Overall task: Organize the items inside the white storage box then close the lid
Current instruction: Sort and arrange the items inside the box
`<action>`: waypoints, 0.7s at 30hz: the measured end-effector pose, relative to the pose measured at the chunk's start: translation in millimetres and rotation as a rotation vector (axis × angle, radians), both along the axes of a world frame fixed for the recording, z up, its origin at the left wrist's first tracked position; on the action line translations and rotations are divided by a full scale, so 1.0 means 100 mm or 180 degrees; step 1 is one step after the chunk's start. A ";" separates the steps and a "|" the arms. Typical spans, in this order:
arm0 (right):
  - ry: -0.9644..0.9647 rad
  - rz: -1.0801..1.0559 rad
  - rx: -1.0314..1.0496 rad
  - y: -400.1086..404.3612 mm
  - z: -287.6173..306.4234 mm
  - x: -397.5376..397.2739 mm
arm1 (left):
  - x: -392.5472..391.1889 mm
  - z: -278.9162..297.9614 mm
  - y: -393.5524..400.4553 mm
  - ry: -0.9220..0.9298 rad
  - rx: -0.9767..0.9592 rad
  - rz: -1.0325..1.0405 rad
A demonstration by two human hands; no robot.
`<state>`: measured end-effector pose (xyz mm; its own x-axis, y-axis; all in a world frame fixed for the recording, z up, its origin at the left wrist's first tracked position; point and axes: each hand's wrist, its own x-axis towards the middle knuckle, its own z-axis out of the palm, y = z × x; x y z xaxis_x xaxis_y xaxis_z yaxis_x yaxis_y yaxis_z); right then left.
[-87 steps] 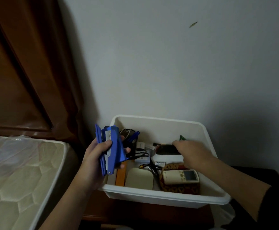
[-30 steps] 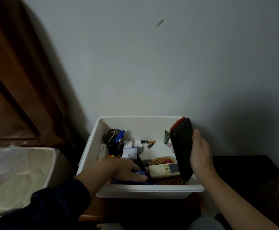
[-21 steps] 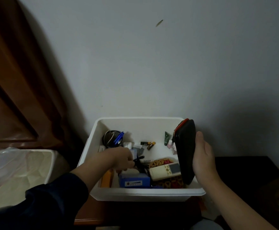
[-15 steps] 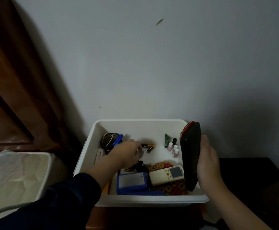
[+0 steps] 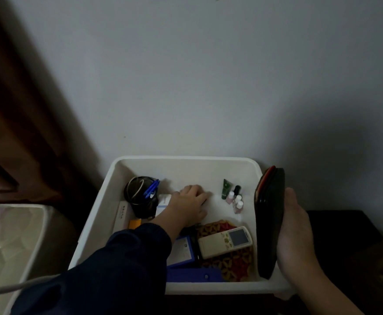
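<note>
The white storage box point(image 5: 186, 159) stands open against the wall, with no lid in view. My left hand point(image 5: 190, 205) reaches into its middle back, fingers bent down onto the floor, and hides whatever lies under it. My right hand point(image 5: 297, 235) holds a black pouch with red trim point(image 5: 270, 223) upright along the box's right wall. Inside are a black pen cup point(image 5: 141, 201) with blue pens, a green tube point(image 5: 226, 188), small bottles point(image 5: 237, 202), a white remote point(image 5: 225, 242) on a red-yellow patterned pouch point(image 5: 233, 262), a blue box point(image 5: 182, 251) and a blue stapler point(image 5: 192, 275).
A mattress point(image 5: 8, 235) lies just left of the box. A brown wooden headboard point(image 5: 15, 110) rises at the far left. The grey wall point(image 5: 208, 87) stands directly behind the box. A dark surface point(image 5: 345, 246) extends to the right.
My left hand put the blue stapler down at the box's front, then moved back over the spot where the batteries lay. My right hand lifted the black pouch upright at the right wall.
</note>
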<state>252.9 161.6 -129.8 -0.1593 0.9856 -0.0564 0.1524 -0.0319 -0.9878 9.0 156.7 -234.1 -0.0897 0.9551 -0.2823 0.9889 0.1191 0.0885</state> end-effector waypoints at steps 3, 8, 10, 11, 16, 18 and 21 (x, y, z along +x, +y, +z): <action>-0.0093 0.0125 0.0037 0.00 0.01 0.00 | 0.02 -0.06 0.01 0.0052 -0.0149 -0.0072; -0.0051 0.0211 0.0088 -0.01 0.01 -0.01 | 0.04 -0.09 -0.02 0.0174 -0.0019 -0.0129; -0.0036 0.0221 0.0134 -0.01 0.02 -0.01 | 0.02 -0.07 0.00 0.0246 -0.0065 -0.0253; -0.0047 0.0223 0.0130 -0.01 0.04 -0.02 | 0.00 -0.05 0.00 0.0238 -0.0141 -0.0259; -0.0078 0.0170 0.0117 -0.02 0.06 -0.05 | -0.11 0.06 -0.09 0.0402 -0.0548 -0.0237; -0.0090 0.0162 0.0112 -0.03 0.04 -0.06 | -0.12 0.07 -0.12 0.0461 -0.0673 -0.0261; -0.0204 0.0166 0.0134 -0.04 0.01 -0.08 | -0.08 0.09 -0.14 0.0420 -0.0953 -0.0310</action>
<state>245.1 157.3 -129.0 -0.2077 0.9778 -0.0267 0.2157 0.0192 -0.9763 1.4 142.9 -224.9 -0.0565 0.8374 -0.5437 0.9975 0.0248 -0.0654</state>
